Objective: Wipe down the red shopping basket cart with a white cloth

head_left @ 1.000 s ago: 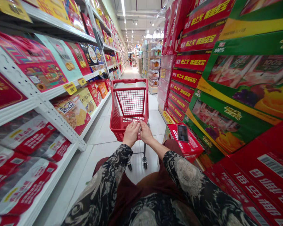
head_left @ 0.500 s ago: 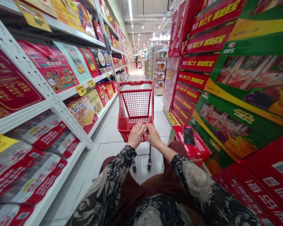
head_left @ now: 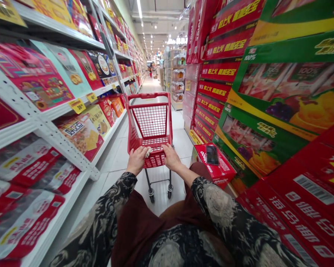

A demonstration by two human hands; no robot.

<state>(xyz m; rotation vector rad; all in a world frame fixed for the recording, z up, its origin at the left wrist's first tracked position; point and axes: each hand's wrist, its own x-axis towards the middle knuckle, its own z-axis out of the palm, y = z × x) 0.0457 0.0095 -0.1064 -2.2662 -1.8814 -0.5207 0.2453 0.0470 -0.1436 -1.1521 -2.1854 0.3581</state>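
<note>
A red plastic shopping cart point(head_left: 150, 97) stands in front of me in the aisle, its mesh basket holding nothing that I can see. My left hand point(head_left: 137, 158) is at the near left corner of the basket, its fingers closed round a small crumpled white tissue point(head_left: 148, 151). On the near right corner rests my right hand point(head_left: 172, 157), with its fingers curled over the cart's edge. The two hands are apart, and both forearms reach forward in patterned sleeves.
White shelves point(head_left: 59, 157) with packaged snacks and yellow price tags line the left. Stacked red drink cartons point(head_left: 215, 89) and green juice boxes point(head_left: 264, 129) rise on the right. A red carton point(head_left: 224, 168) sits by my right knee. Tiled floor runs ahead between them.
My hands have parted from close together at the middle of the cart's near edge to its two corners. The view has shifted, so the cart appears farther left.
</note>
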